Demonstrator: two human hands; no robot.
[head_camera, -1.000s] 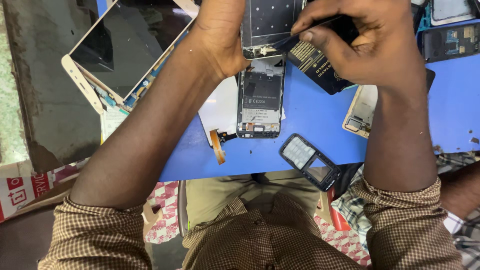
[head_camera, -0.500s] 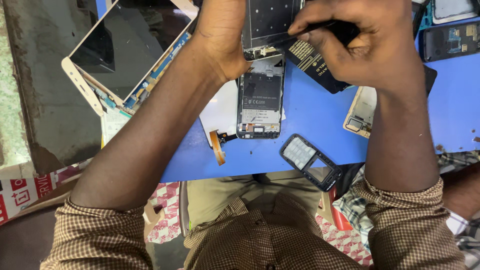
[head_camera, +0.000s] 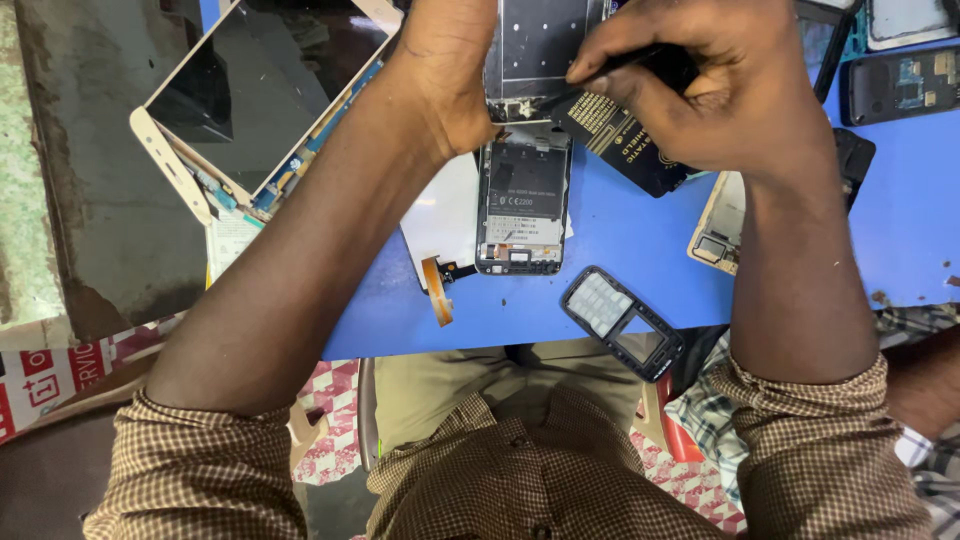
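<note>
Left hand (head_camera: 450, 70) clamped opened phone frame (head_camera: 525, 180) on blue mat (head_camera: 620, 290), long axis near-far. Right hand (head_camera: 720, 80), just right, pinched thin dark tool (head_camera: 610, 75) onto frame's far half.

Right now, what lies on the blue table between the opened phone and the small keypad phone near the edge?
Nothing: in the head view, only bare blue table separates the opened phone from the small keypad phone.

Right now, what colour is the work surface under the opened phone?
Blue work surface, seen in the head view, under the opened phone frame.
</note>
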